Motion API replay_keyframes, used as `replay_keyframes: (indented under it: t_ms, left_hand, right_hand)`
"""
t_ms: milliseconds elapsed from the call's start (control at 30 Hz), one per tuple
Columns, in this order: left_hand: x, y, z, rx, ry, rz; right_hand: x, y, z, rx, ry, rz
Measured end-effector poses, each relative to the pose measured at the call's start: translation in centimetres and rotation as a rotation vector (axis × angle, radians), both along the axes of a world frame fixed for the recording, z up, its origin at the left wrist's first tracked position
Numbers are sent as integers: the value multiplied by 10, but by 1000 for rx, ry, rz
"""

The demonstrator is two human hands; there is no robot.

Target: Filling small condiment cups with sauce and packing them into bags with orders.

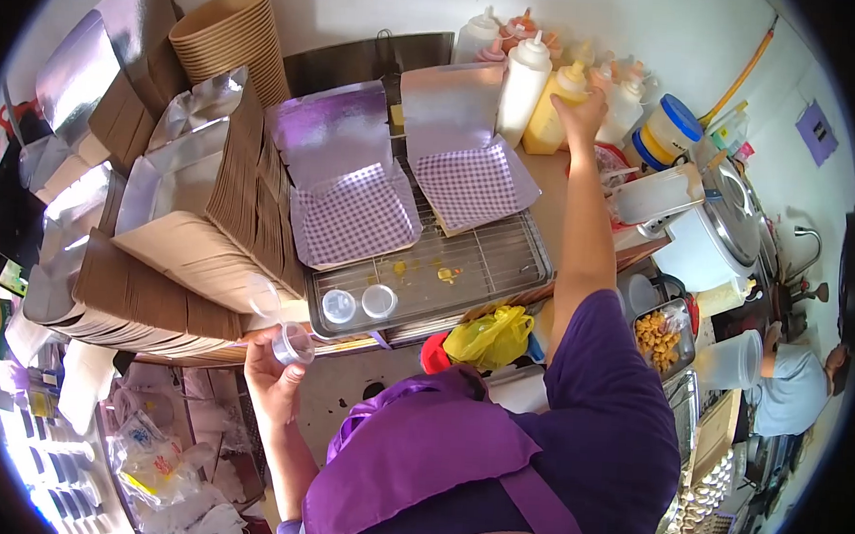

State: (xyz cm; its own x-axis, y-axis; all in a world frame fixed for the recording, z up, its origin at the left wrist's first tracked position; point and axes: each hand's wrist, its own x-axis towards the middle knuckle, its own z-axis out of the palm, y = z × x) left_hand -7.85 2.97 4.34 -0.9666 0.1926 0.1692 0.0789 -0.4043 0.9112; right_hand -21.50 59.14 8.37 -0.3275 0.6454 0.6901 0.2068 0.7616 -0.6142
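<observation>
My left hand (274, 375) holds a small clear plastic sauce cup (294, 344), its lid (262, 295) raised beside it. At the back right, my right hand (583, 118) grips a squeeze bottle of yellow sauce (546, 120); some of its fingers are hidden behind the bottle. A white squeeze bottle (524, 81) stands directly left of it. Two small plastic cups (339, 306) sit on the front of a metal tray with a wire rack (496, 252). Two open foil-lined boxes rest on the rack, a left box (355, 214) and a right box (467, 179), both lined with purple checked paper.
Tall stacks of folded cardboard boxes (185, 235) crowd the left side, with nested paper tubs (226, 36) behind. More squeeze bottles (624, 104) and blue-lidded tubs (668, 127) stand at the right. A yellow plastic bag (492, 334) lies below the counter. Another person (790, 390) is at far right.
</observation>
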Motion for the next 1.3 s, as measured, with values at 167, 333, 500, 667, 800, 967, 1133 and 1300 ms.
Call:
replay_keyframes:
  t_ms: [167, 333, 500, 667, 800, 967, 1133, 1300]
  left_hand:
    - [-9, 15, 6, 69, -54, -80]
    - [-18, 50, 16, 133, -51, -230]
    - [-24, 89, 30, -84, -40, -276]
    - [-43, 134, 46, -98, 30, -351]
    - [-54, 152, 56, -101, 72, -400]
    - [-57, 149, 64, -59, 101, -465]
    - [-57, 142, 67, -65, 106, -458]
    - [-48, 152, 61, -104, 128, -473]
  right_hand:
    - [67, -25, -19, -29, 256, 86]
    - [106, -61, -49, -108, 366, 20]
    - [135, -98, -20, -78, 176, 84]
    - [163, -161, 44, 477, -55, 203]
    - [175, -197, 79, 807, -225, 261]
    - [174, -211, 103, 1046, -357, 319]
    - [174, -216, 106, 1106, -354, 329]
    - [177, -206, 84, 702, -159, 420]
